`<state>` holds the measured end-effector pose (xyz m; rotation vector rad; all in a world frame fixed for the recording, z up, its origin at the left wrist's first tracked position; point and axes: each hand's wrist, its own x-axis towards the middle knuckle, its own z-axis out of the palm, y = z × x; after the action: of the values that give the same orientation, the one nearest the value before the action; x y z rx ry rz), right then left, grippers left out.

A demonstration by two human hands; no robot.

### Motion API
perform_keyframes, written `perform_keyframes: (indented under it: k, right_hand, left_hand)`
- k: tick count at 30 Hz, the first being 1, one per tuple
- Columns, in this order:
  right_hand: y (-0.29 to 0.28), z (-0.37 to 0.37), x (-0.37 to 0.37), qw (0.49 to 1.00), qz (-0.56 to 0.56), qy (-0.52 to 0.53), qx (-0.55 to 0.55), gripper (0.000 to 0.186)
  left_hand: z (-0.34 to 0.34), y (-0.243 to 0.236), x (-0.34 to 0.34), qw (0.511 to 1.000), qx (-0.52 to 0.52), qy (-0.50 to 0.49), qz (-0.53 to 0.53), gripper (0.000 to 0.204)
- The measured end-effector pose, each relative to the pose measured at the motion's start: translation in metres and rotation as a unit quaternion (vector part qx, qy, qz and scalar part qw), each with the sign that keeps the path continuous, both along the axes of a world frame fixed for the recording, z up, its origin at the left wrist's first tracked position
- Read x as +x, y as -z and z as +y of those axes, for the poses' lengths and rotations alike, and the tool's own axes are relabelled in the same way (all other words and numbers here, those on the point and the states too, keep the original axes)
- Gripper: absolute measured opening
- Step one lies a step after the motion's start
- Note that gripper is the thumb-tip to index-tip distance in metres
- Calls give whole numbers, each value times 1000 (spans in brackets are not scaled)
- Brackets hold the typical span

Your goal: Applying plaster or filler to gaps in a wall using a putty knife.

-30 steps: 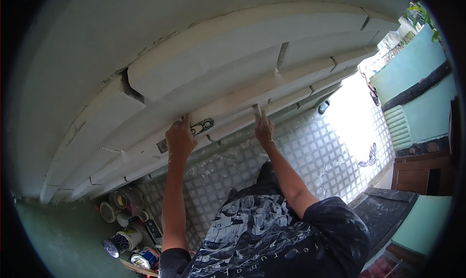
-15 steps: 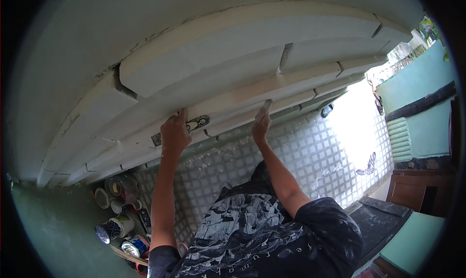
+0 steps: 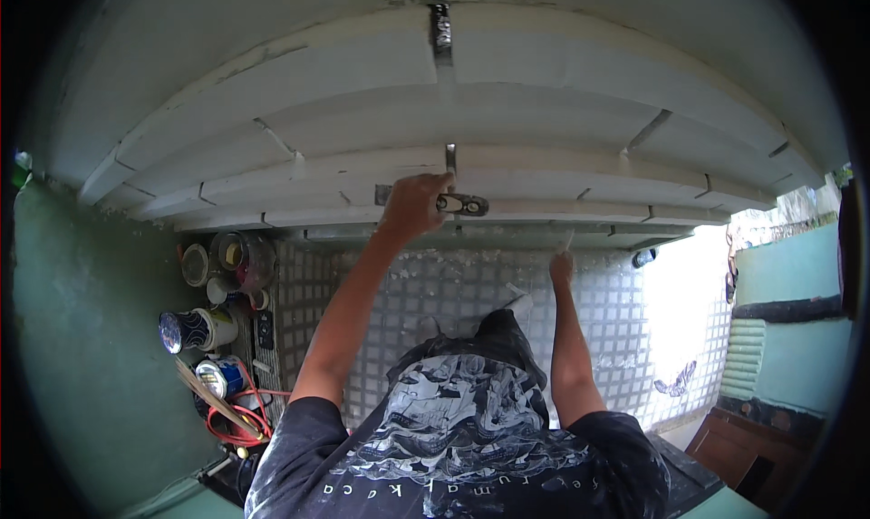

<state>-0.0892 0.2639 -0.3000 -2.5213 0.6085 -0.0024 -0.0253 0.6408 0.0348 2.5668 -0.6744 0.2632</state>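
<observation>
My left hand [image 3: 415, 202] is closed on a flat dark tool with oval openings [image 3: 467, 204], held against the white stepped wall band [image 3: 535, 179] just below a narrow vertical groove [image 3: 450, 155]. My right hand [image 3: 562, 265], lower and to the right, is closed round a thin pale blade-like tool [image 3: 568, 239] in front of the lower bands. A wider dark gap [image 3: 441, 34] cuts the upper band.
Buckets and tubs [image 3: 217, 329] sit along the green left wall [image 3: 82, 356] with a coiled red hose [image 3: 258, 418]. Grey tiled floor [image 3: 471, 274] lies below. A dark ledge [image 3: 680, 465], wooden door [image 3: 743, 446] and turquoise wall [image 3: 788, 265] are at the right.
My view has turned, so the wall bands now run more level. My left hand shows further right; my right hand has dropped and sits lower, away from the middle band.
</observation>
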Motion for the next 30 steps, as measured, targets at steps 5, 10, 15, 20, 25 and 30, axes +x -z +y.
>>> perform_keyframes:
  k: [5,10,15,20,25,30]
  right_hand:
    - [-59,38,-96,986,22,5,168,56]
    - [-108,55,-113,993,-20,-15,113,53]
    - [-153,78,-57,949,-255,-174,56,32]
    - [-205,91,28,925,-310,-92,200,30]
    - [-70,26,45,888,-2,-446,-113,26]
    - [-163,50,7,958,-162,-218,94,26]
  left_hand:
    - [49,69,-108,982,-114,-124,90,32]
    - [63,139,-201,932,-172,-257,186,29]
    - [47,147,-246,864,-258,-342,265,30]
    - [18,154,-265,831,-306,-437,160,22]
    - [-37,149,-243,826,-326,-434,151,22]
    - [-67,136,-245,815,-338,-453,124,27]
